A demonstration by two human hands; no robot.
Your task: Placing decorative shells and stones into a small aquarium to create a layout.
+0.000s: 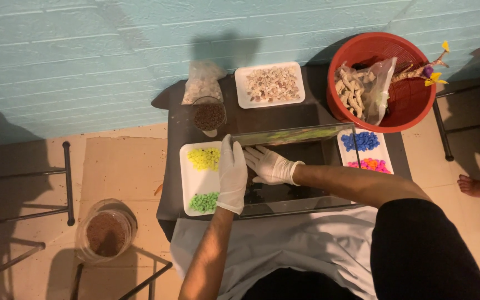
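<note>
A clear glass tank (295, 135) stands on a dark small table (180, 166) in front of me, with a dark layer on its bottom. My left hand (232, 175), in a white glove, rests flat on the tank's left wall, holding it. Inside the tank, my gloved right hand (270, 165) lies with fingers spread, pressing on the dark layer.
A white tray (195, 178) with yellow and green pebbles lies left of the tank; another tray (381, 147) with blue and pink pebbles lies right. Behind stand a cup of brown grains (209, 116), a shell tray (269, 84), a bag (202, 82) and a red basket (412, 111). A jar (105, 232) sits on the floor.
</note>
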